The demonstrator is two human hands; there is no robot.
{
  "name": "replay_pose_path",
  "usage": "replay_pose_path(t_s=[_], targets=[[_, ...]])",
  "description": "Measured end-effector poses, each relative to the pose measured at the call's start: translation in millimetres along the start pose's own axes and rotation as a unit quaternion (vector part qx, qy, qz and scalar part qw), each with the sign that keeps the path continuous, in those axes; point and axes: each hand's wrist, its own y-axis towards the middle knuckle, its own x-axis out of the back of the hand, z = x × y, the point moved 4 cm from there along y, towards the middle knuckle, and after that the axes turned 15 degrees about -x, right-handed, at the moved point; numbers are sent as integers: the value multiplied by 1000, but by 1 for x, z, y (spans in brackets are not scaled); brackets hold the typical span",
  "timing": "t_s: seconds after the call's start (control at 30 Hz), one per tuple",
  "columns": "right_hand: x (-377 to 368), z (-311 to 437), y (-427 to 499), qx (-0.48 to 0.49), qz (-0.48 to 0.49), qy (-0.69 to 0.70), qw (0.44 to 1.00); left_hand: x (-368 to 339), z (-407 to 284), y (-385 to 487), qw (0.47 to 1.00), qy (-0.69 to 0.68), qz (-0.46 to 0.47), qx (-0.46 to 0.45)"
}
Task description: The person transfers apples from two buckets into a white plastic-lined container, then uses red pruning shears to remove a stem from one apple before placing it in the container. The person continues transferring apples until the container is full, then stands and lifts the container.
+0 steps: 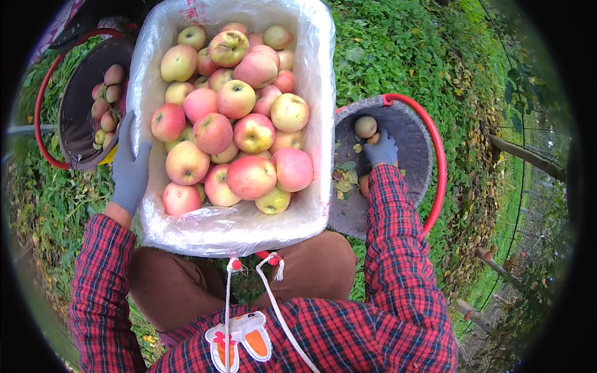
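A box lined with clear plastic stands in front of me, heaped with red and yellow-green apples. Flat against its left outer side lies my left hand in a grey glove, thumb apart from the fingers. My right hand, gloved too, reaches down into a felt-lined basket on the right. Its fingers touch a small orange-toned apple, but their grip is hidden. Just beyond sits a paler apple. Another apple is partly covered by my forearm, beside loose leaves.
A second basket with a red handle, holding several apples, stands at the left. The right basket's thick red handle arches along its outer side. Green plants cover the ground; wooden posts and wires line the right.
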Motion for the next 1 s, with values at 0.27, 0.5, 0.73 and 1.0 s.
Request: replay_pose_path(t_s=[0.27,0.5,0.73,1.0], targets=[[32,7,-103,-191,270,867,373,0,-1,2,1000,-10,6,3],[144,62,-194,-34,505,800,322,1,-5,3,1000,11,9,-2],[238,163,-194,310,230,588,711,2,-6,2,1000,13,-7,-2],[232,258,-174,481,-35,141,865,5,-5,0,1000,27,-8,9]])
